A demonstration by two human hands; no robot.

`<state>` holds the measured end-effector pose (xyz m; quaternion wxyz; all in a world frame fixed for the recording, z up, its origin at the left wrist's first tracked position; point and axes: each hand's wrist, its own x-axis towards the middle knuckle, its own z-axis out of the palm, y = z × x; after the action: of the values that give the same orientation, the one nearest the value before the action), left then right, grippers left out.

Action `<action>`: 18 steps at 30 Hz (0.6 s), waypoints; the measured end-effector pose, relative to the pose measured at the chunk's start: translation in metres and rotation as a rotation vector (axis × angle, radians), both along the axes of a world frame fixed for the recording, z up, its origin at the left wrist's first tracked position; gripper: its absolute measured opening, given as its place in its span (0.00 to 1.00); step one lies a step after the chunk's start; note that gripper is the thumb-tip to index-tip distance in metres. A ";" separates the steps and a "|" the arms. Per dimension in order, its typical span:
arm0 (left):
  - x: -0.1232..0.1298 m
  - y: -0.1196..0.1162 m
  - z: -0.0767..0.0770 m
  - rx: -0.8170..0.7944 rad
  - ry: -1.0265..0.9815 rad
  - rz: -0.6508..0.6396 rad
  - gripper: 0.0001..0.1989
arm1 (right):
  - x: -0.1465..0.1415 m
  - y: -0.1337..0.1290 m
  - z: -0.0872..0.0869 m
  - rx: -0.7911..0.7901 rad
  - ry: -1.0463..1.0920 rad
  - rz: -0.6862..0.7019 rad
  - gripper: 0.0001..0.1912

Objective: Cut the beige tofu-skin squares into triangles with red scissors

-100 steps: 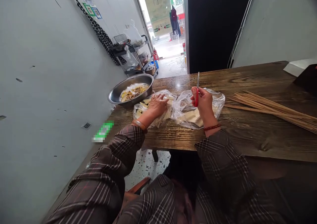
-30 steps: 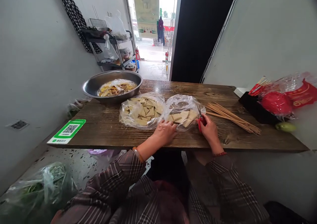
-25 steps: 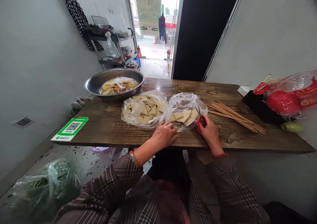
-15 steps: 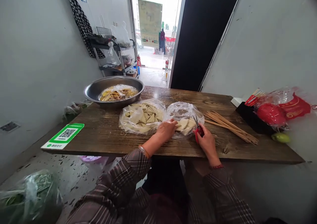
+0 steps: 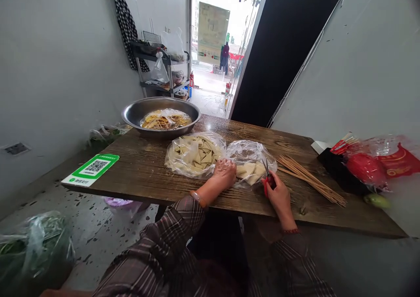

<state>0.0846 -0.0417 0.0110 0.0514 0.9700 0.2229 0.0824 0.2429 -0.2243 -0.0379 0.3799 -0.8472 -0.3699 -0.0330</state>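
Note:
My right hand (image 5: 278, 196) grips red-handled scissors (image 5: 268, 181), their dark blades pointing up and slightly parted at the right side of a clear plastic bag (image 5: 244, 147). Pale flat sheets, like tofu skin, (image 5: 252, 172) lie in the mouth of that bag. Between this bag and a fuller one to its left is my left hand (image 5: 225, 173). Its fingers are curled down and closed; their tips, and anything they hold, are hidden. Inside the fuller bag are many pale cut triangles (image 5: 201, 155) of the same sheet-like food.
A steel basin (image 5: 131, 121) with skewered food stands at the back left. Bamboo skewers (image 5: 311, 181) lie to the right, near a black box (image 5: 341, 172) with red packages. A green QR-code sign (image 5: 93, 170) rests at the wooden table's (image 5: 147, 181) left edge.
The view has tilted and shifted, so the scene sits differently. My left hand has drawn back from the sheets toward the fuller bag, its fingers more curled. My right hand still holds the scissors.

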 end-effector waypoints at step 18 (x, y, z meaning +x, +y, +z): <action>0.005 -0.010 -0.002 -0.180 -0.073 0.050 0.19 | 0.004 -0.001 -0.009 0.001 0.003 -0.010 0.37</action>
<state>0.0892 -0.0514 0.0094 0.1445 0.9520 0.2514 0.0983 0.2473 -0.2254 -0.0469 0.3807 -0.8489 -0.3651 -0.0336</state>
